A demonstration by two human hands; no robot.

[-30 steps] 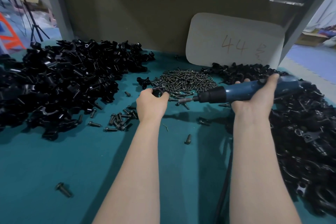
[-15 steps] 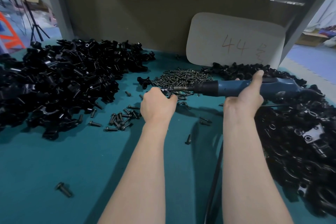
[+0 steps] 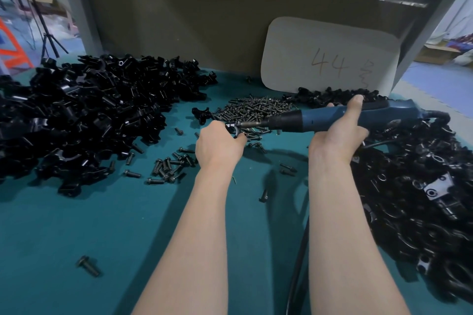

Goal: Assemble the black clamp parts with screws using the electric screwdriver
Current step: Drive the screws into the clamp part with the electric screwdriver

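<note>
Left hand [image 3: 220, 146] pinches a small glossy black clamp part [image 3: 234, 129] just above the bench. Right hand [image 3: 337, 135] is wrapped round the blue barrel of the electric screwdriver [image 3: 320, 120], thumb raised over the top. The tool lies near level; black collar, steel bit, tip touching the held part. Black cable [image 3: 297, 263] trails toward the near edge.

Left: big heap of shiny black moulded clamp parts [image 3: 84, 115], curved and lugged. Right: second heap [image 3: 422, 186], some with pale metal faces. Between them, far side: mound of small dark screws [image 3: 253, 110]; larger bolts [image 3: 169, 169] scattered nearer, one stray bolt [image 3: 88, 266] by itself.

Grey round-cornered card [image 3: 330, 59] leans on a dull brown backboard [image 3: 217, 20], "44" handwritten, then an unreadable scrawl.

Bench [image 3: 102, 225] has a matte teal covering. Tripod [image 3: 48, 33] on the workshop floor beyond, left.
</note>
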